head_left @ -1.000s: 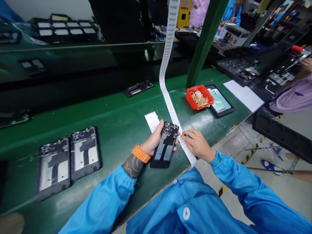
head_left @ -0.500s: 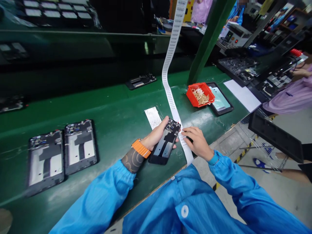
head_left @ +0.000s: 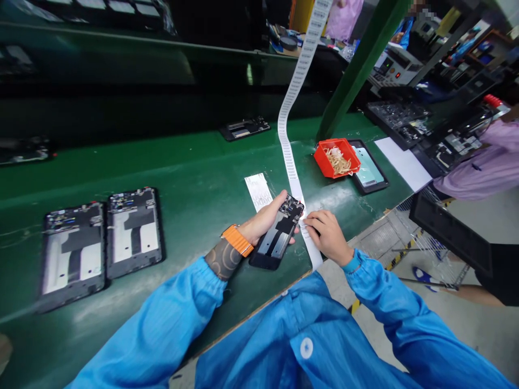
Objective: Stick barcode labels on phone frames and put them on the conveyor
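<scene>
My left hand (head_left: 261, 222) is closed around an opened phone body (head_left: 274, 239), its inner side facing up with a circuit board at the far end and a battery bay below. A long strip of printed barcode labels (head_left: 287, 148) hangs down from above and runs across the bench to its front edge. At the strip's near part, just right of the phone, my right hand (head_left: 329, 235) has thumb and fingers pinched on the labels; the fingertips partly hide the spot. A small white label sheet (head_left: 258, 190) lies beyond my left hand.
Two opened phone bodies (head_left: 134, 233) lie side by side on the left of the green bench (head_left: 194, 178). Another phone body (head_left: 245, 128) lies farther back. A red bin (head_left: 326, 163) of scraps stands beside a black tray (head_left: 371, 185). A green post (head_left: 357, 70) rises behind; a co-worker's pink sleeve (head_left: 470, 167) is at right.
The view has shifted slightly. My left hand still holds the phone body, and my right fingers have drawn a little closer together at the label strip.
</scene>
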Available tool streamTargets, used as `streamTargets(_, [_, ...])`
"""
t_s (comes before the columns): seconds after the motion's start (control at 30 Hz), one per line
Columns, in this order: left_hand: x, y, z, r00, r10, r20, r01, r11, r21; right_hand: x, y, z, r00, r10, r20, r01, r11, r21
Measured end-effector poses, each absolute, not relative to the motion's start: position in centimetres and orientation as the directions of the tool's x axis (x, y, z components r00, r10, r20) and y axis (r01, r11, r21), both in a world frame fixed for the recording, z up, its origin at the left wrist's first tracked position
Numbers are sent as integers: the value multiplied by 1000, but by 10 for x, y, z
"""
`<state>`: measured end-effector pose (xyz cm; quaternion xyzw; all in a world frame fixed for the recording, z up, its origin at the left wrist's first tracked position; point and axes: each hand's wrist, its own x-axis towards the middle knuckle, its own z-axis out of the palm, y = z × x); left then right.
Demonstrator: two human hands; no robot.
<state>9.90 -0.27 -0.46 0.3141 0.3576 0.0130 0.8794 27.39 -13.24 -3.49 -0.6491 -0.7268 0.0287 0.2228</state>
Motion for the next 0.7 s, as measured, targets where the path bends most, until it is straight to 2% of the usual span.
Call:
streamTargets(0.17, [99,-3,-1,740,261,-619,207,788,580,273,-128,-32,-13,965,261,912,119,-393])
streamTargets(0.3, [100,-3,-5,753,245,-611,202,797,569,276,-124,-29,48,974,222,863,71,-500])
streamTargets(0.5, [101,-3,-7,764,264,-588,179,790,587,283,-111,-26,152,981,121,698,-20,-716])
streamTargets(0.7, [100,-5,-8,762,279,-584,178,777,603,287,-99,-27,289,956,-44,516,-194,-835])
